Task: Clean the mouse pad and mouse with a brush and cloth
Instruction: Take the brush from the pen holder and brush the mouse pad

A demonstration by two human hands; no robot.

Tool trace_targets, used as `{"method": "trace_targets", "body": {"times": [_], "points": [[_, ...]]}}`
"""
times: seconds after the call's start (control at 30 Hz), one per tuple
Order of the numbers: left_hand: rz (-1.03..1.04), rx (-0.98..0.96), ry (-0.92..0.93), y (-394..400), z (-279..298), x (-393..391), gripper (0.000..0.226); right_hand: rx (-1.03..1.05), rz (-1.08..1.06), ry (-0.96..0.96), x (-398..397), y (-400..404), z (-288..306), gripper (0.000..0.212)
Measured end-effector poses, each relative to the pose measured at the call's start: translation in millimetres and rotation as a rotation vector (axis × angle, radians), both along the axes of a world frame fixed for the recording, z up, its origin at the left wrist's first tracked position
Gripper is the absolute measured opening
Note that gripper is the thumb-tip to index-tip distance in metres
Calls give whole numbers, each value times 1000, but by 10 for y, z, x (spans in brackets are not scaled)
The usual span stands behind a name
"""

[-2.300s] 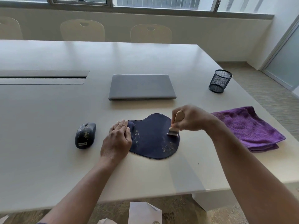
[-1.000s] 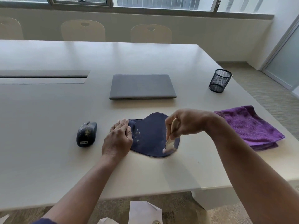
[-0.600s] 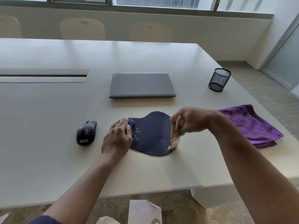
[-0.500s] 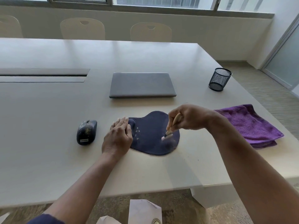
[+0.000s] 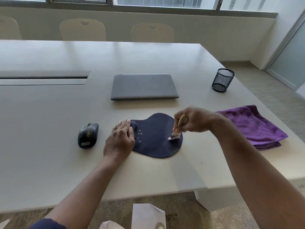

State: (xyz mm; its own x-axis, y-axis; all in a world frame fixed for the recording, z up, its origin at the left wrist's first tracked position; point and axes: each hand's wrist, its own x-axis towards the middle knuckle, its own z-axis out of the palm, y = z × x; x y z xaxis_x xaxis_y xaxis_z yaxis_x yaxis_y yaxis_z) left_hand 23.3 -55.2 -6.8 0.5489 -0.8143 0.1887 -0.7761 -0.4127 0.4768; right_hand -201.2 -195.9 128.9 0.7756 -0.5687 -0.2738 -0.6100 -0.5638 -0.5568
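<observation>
Pale bench (image 5: 49,162), meeting room. Near: left hand (image 5: 120,140) flat, fingers straight, pressing left edge of mouse pad (image 5: 153,142). Right hand (image 5: 194,119) grips brush (image 5: 176,132), bristles on pad's right part; crumbs remain near left. Pad likely soft, floppy, light: pin edge. Mouse (image 5: 88,135) left, speckled. Cloth (image 5: 254,126) right. Far: closed laptop (image 5: 143,86).

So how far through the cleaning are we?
Early on. The right hand grips the brush, bristles on the mouse pad; the left hand presses its wrist rest. Specks remain near that hand. The mouse looks speckled, and the purple cloth lies folded, untouched.
</observation>
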Motion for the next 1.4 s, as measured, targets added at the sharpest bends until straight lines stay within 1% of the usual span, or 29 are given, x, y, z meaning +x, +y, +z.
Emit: {"method": "trace_targets", "body": {"times": [0.07, 0.13, 0.23, 0.27, 0.33, 0.4, 0.43, 0.5, 0.6, 0.63, 0.7, 0.77, 0.8, 0.83, 0.93, 1.0, 1.03, 1.13, 1.17, 1.23, 1.33, 1.4], "points": [[-1, -1, 2, 2, 4, 0, 48, 104, 21, 77, -11, 7, -16, 12], [0, -1, 1, -1, 4, 4, 48, 180, 39, 45, -14, 8, 3, 12], [3, 6, -6, -6, 0, 3, 48, 122, 11, -95, 26, 32, 17, 10], [4, 6, -3, -6, -1, 4, 48, 96, 6, -105, 43, 44, 5, 10], [2, 7, 0, -7, -3, 6, 48, 83, 30, -31, 58, 62, -35, 10], [-4, 6, -4, -8, -7, 9, 48, 128, 57, 83, 45, 67, -29, 14], [-6, 4, -7, -7, -10, 10, 48, 159, 61, 108, 34, 61, -8, 16], [-5, -1, -2, -6, -13, 12, 48, 185, 54, 75, 25, 51, 42, 19], [-5, -1, -2, -6, -11, 11, 48, 178, 20, -49, 56, 69, 47, 11], [-7, -1, -4, -9, -11, 11, 48, 175, 12, -57, 66, 74, 27, 9], [-8, 0, -6, -9, -10, 11, 48, 181, 15, 8, 69, 67, -7, 9], [-6, 1, -11, -8, -12, 12, 48, 192, 22, 86, 53, 47, -5, 13], [-4, -1, -11, -9, -16, 13, 48, 194, 19, 85, 44, 34, 4, 14], [-2, -4, -10, -11, -22, 16, 48, 195, 15, 53, 40, 21, 10, 13], [7, -10, -4, -15, -43, 20, 48, 206, -27, -142, 80, 51, -3, 9], [6, -10, -3, -18, -54, 25, 48, 203, -77, -199, 108, 81, -60, 10], [5, -10, -2, -20, -57, 26, 48, 195, -88, -171, 106, 88, -94, 11], [7, -12, -6, -23, -54, 21, 48, 155, -76, 19, 55, 76, -101, 15], [9, -13, -8, -22, -53, 24, 48, 146, -74, 54, 43, 66, -76, 17], [9, -15, -10, -18, -53, 25, 48, 124, -72, 27, 53, 56, -29, 18], [3, -12, -11, -15, -47, 27, 48, 111, -73, -100, 104, 103, -30, 13], [-2, -11, -8, -17, -40, 20, 48, 137, -74, -55, 97, 108, -53, 14]]}}
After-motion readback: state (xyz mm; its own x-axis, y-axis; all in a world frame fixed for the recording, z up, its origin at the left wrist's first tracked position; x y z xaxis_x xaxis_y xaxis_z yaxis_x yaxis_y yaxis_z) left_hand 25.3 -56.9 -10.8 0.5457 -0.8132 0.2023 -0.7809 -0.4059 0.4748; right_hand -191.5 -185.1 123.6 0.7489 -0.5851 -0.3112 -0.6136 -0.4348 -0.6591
